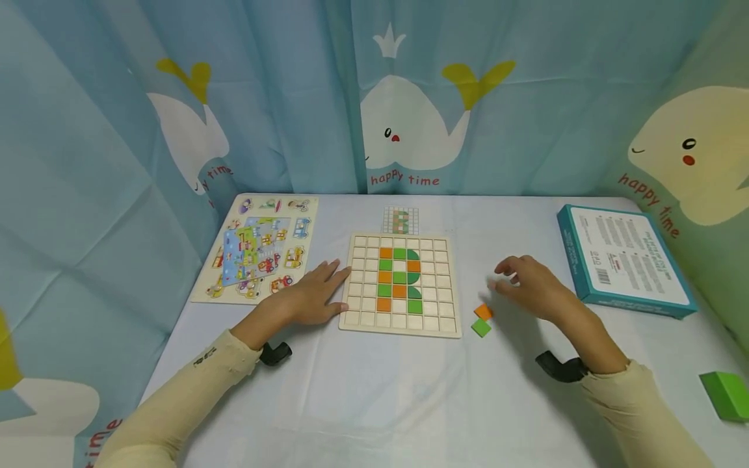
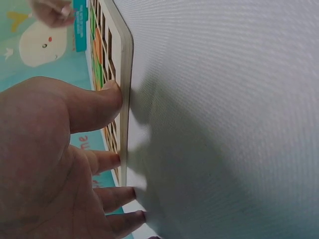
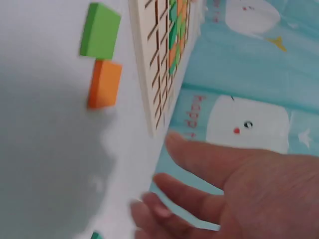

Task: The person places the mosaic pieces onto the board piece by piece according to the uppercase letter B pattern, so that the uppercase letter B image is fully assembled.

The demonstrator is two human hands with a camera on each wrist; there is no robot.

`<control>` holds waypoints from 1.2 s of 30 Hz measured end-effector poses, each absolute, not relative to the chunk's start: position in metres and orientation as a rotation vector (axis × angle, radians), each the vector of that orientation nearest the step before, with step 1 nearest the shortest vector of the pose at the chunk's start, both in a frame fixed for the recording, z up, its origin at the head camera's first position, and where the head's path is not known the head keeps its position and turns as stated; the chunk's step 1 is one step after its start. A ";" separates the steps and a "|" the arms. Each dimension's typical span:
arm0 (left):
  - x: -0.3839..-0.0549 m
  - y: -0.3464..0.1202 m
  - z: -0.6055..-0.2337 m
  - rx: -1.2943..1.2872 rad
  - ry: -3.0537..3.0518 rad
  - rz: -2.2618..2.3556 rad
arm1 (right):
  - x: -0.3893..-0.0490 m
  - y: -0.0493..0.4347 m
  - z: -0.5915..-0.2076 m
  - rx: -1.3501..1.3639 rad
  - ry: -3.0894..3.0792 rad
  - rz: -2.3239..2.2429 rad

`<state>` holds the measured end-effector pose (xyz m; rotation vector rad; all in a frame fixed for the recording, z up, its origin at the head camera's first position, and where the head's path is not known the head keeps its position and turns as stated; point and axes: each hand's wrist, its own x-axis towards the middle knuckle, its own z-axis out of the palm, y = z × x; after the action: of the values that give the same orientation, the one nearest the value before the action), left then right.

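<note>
A wooden grid board (image 1: pixel 400 333) lies mid-table, with orange, green and dark green curved tiles set in an R-like figure. My left hand (image 1: pixel 316 296) rests at its left edge, fingers spread and thumb touching the rim in the left wrist view. To the right of the board, my right hand (image 1: pixel 529 286) hovers over the table with loosely bent fingers and nothing held. Below and left of it lie a loose orange tile (image 1: pixel 483 312) and a loose green tile (image 1: pixel 481 327), close together. Behind the board is a small pattern card (image 1: pixel 400 221) with a similar figure.
At the back left, a picture puzzle board (image 1: pixel 205 296) carries a blue illustrated sheet (image 1: pixel 234 260). A teal box (image 1: pixel 634 260) lies at the right. A green block (image 1: pixel 725 396) sits by the right edge. Whale-printed curtains (image 1: pixel 526 130) surround the table.
</note>
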<state>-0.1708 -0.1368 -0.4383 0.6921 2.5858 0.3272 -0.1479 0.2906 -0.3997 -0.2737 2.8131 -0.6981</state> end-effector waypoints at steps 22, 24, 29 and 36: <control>-0.170 -0.137 -0.438 0.710 2.587 0.355 | -0.087 0.261 -0.444 -0.390 2.927 -0.790; -0.170 -0.137 -0.438 0.713 2.589 0.356 | -0.088 0.260 -0.446 -0.422 2.930 -0.805; -0.170 -0.137 -0.437 0.721 2.595 0.348 | -0.095 0.262 -0.444 -0.436 2.907 -0.829; -0.170 -0.136 -0.436 0.709 2.590 0.341 | -0.111 0.247 -0.431 -0.490 2.940 -0.825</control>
<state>-0.1696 -0.1363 -0.4359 0.7086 2.5900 0.3412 -0.1111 0.2469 -0.4309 -0.4899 2.9404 -0.8251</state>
